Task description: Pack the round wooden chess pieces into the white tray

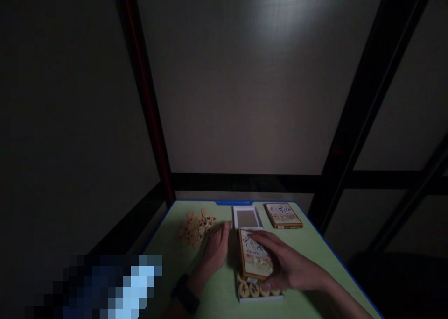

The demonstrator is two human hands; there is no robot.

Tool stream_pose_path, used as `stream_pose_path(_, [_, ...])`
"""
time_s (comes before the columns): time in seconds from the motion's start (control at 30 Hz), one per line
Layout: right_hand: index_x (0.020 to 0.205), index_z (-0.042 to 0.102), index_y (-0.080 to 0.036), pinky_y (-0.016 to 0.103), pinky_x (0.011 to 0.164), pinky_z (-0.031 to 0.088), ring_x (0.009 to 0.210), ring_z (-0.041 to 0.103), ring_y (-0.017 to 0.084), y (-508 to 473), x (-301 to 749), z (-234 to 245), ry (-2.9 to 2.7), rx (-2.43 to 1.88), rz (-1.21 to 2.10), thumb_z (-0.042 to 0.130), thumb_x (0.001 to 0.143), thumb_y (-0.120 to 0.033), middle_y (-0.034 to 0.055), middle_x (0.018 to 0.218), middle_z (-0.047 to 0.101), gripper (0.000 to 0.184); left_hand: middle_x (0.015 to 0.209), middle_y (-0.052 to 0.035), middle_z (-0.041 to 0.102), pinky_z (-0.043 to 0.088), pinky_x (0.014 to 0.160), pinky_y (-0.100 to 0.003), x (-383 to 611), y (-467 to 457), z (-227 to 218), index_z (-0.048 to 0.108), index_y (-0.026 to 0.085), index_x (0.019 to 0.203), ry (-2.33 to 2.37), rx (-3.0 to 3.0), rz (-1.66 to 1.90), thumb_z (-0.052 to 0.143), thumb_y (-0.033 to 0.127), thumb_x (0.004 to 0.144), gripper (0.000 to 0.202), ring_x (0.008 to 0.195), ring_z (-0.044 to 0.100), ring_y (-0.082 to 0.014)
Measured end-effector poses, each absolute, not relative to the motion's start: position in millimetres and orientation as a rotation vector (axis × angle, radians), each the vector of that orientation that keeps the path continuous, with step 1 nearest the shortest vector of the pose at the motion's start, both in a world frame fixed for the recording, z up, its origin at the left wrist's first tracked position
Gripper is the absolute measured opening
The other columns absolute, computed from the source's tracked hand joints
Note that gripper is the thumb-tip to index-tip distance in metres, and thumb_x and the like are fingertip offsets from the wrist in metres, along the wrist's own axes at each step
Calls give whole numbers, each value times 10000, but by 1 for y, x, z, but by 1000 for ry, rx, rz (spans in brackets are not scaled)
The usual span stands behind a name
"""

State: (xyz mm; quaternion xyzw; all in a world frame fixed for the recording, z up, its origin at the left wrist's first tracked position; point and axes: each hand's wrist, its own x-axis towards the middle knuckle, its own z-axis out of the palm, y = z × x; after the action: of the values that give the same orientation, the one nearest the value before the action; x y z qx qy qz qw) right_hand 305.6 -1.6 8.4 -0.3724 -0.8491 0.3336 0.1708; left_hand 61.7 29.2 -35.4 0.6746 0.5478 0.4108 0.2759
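My right hand [287, 263] rests on a printed box lid [254, 258] and grips it by its right edge. The lid lies over a white tray [261, 296] with round wooden game pieces [255, 288] showing at its near end. My left hand [217, 251] lies flat on the green table [168, 267] just left of the lid, fingers stretched forward, holding nothing. A dark watch [185, 293] sits on that wrist. A loose pile of round wooden pieces [196, 225] lies beyond the left hand's fingertips.
An empty white tray [247, 217] stands behind the lid. A second printed box [283, 215] lies at the far right of the table. The table has a blue rim [234, 202]. Dark frame posts [147, 95] rise behind it before a pale wall.
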Motion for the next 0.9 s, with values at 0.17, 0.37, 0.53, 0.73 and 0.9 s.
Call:
stream_pose_path(0.17, [1555, 284, -212, 527, 1175, 248, 1399, 331, 367, 29, 365, 8, -2288, -1266, 671, 747, 714, -558, 160, 1528, 332, 1021, 1250, -86, 691, 466, 1066, -367, 66, 18, -36, 678, 214, 1208, 1339, 2058, 998, 359, 464, 966, 472, 1176, 616, -224])
stream_pose_path(0.37, [1543, 325, -163, 519, 1028, 401, 1170, 524, 395, 43, 410, -17, -2157, -1872, 303, 719, 670, -605, 204, 1243, 555, 1055, 1435, -86, 531, 361, 1136, -482, 76, -8, -28, 517, 282, 1404, 1167, 2509, 629, 658, 621, 771, 732, 1308, 467, -309])
stream_pose_path(0.53, [1560, 285, -239, 530, 1064, 351, 1284, 450, 421, 37, 410, -27, -2254, -1840, 289, 774, 615, -536, 198, 1394, 492, 1104, 1498, -110, 434, 301, 1149, -540, 78, -11, -32, 418, 326, 1475, 1133, 2544, 495, 674, 801, 612, 1018, 1350, 392, -376])
stream_pose_path(0.73, [1549, 312, -233, 565, 1153, 218, 1463, 198, 438, 61, 413, -21, -2448, -1734, 492, 823, 499, -345, 184, 1586, 291, 1173, 1475, -107, 458, 302, 1138, -546, 78, -12, -31, 356, 324, 1502, 1048, 2562, 423, 701, 757, 597, 1061, 1325, 418, -375])
stream_pose_path(0.9, [1537, 345, -195, 622, 1164, 136, 1489, 69, 455, 61, 403, -5, -2417, -1763, 534, 855, 492, -346, 209, 1620, 206, 1172, 1432, -93, 502, 335, 1134, -492, 79, -11, -30, 351, 311, 1501, 1001, 2540, 434, 752, 681, 578, 1073, 1285, 469, -340])
